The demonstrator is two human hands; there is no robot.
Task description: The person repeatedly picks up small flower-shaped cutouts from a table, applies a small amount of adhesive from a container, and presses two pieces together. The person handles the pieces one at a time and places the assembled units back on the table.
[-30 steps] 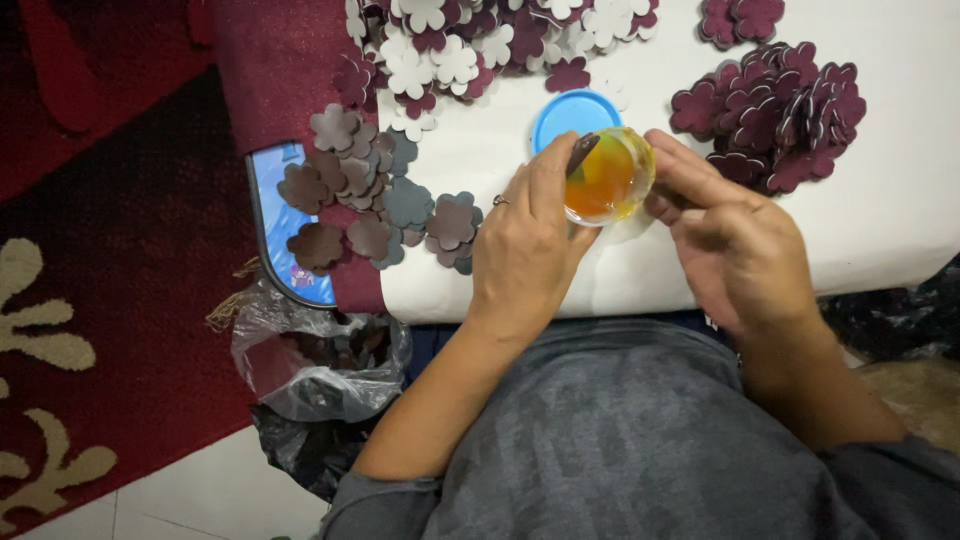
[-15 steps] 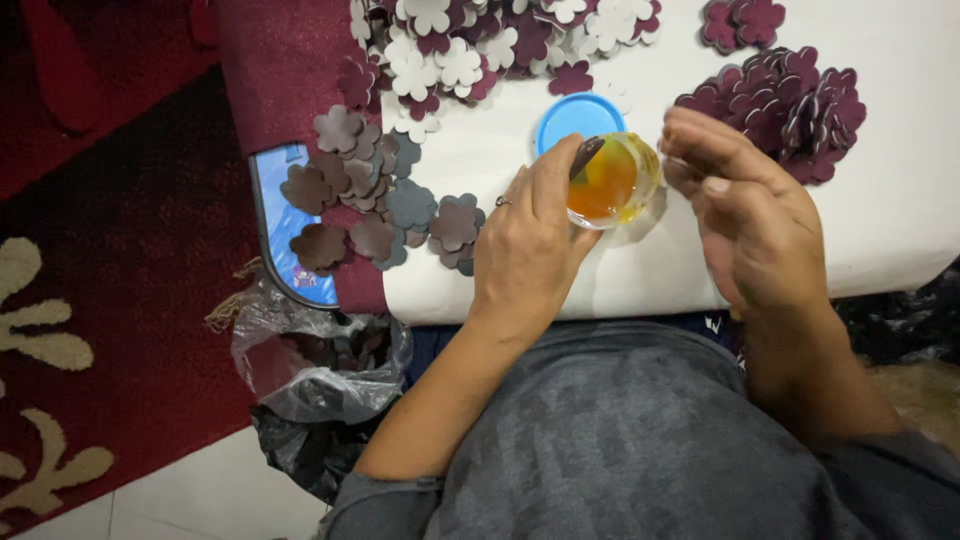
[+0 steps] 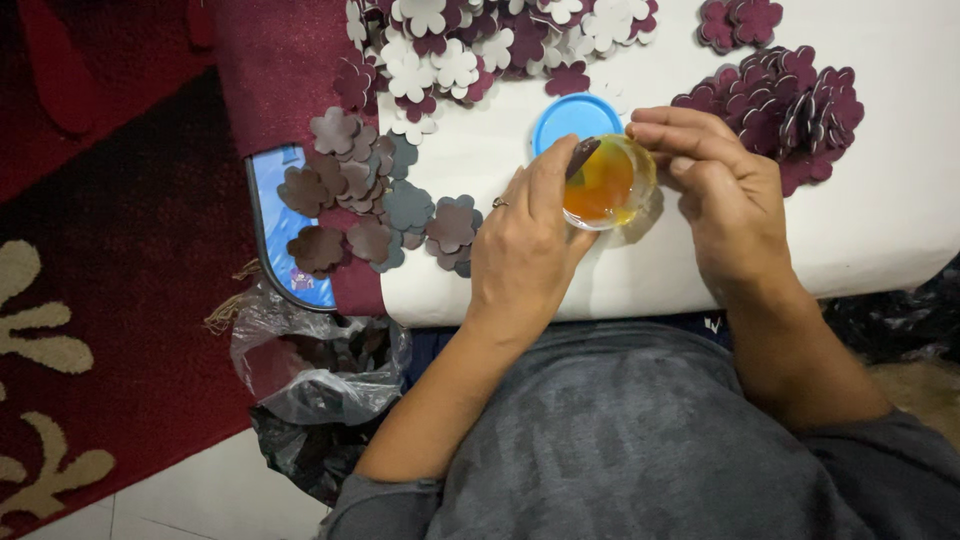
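My left hand [image 3: 525, 245] grips a small clear cup of orange-yellow liquid [image 3: 605, 183] just above the white board [image 3: 880, 220]. A dark flower-shaped cutout piece [image 3: 581, 155] rests at the cup's rim against my left thumb. My right hand [image 3: 725, 195] curls over the cup's right side, fingertips at the rim; whether it pinches something is hidden. The cup's blue round lid [image 3: 570, 118] lies flat on the board just behind.
Maroon flower cutouts [image 3: 790, 100] are heaped at the right, white and maroon ones [image 3: 470, 45] at the back, brown and grey ones [image 3: 370, 195] at the left over a blue tray [image 3: 285, 235]. A plastic bag [image 3: 320, 375] hangs below the board's edge.
My right hand has shifted its fingers up over the cup's rim. The cup has stayed in my left hand at nearly the same place.
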